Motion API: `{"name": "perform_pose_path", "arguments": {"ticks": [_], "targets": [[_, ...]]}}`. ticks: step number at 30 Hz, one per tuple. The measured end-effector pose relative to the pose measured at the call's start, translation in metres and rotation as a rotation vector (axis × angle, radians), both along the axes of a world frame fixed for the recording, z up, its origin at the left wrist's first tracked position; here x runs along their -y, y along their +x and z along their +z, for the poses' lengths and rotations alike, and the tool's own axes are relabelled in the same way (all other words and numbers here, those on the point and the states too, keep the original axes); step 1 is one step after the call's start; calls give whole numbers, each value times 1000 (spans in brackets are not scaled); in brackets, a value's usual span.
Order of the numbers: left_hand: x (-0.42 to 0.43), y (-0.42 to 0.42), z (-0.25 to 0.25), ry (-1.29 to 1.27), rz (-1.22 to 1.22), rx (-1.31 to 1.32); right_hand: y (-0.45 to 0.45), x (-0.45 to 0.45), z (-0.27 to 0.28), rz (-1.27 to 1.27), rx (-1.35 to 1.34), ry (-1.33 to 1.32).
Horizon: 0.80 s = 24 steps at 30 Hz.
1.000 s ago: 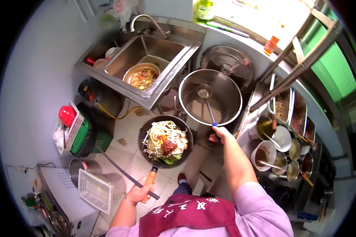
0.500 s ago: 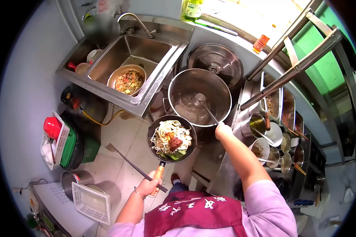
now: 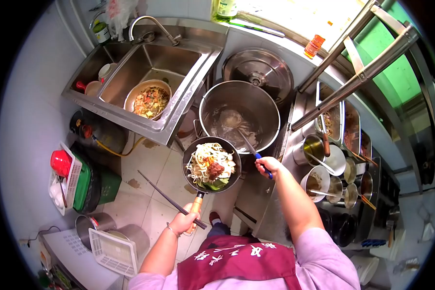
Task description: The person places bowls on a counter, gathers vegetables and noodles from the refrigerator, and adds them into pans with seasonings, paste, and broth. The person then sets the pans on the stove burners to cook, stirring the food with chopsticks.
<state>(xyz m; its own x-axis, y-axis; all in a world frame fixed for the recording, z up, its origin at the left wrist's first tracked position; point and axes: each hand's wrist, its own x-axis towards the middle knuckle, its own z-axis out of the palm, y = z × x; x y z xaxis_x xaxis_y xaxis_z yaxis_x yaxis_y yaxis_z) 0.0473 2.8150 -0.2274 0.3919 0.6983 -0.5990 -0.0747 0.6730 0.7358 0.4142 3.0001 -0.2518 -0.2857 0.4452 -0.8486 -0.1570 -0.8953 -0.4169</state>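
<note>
My left hand (image 3: 181, 224) is wrapped round the wooden handle of a black frying pan (image 3: 233, 181). The same hand grips a pair of long dark chopsticks (image 3: 165, 197), slanting up to the left. White noodles (image 3: 200, 158), green leaves and a dollop of red-brown sauce (image 3: 215, 169) lie in the pan, held just in front of a large steel stockpot (image 3: 269, 116). My right hand (image 3: 268, 166) closes on the blue handle of a ladle (image 3: 247, 141). The ladle's bowl is down in the pot's cloudy liquid, only partly visible.
A steel sink (image 3: 188, 60) at the upper left holds a bowl (image 3: 129, 102) of food scraps. Behind the pot leans its lid (image 3: 278, 72). Several pots and trays crowd the right counter, beneath a metal rail (image 3: 333, 101). A green bin (image 3: 110, 186) stands left.
My right hand has come down slightly, showing the blue handle, and the ladle's bowl has shifted left in the pot. The whole view has moved a little; the pan stays in my left hand.
</note>
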Motion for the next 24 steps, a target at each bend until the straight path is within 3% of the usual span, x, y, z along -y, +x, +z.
{"name": "perform_pose_path", "arguments": {"ticks": [10,24], "targets": [[-23,12,-2,44,17,-33,15,33,54,42,28,222],[-67,38,-15,53,41,-39,46,113,264,79,12,343]]}}
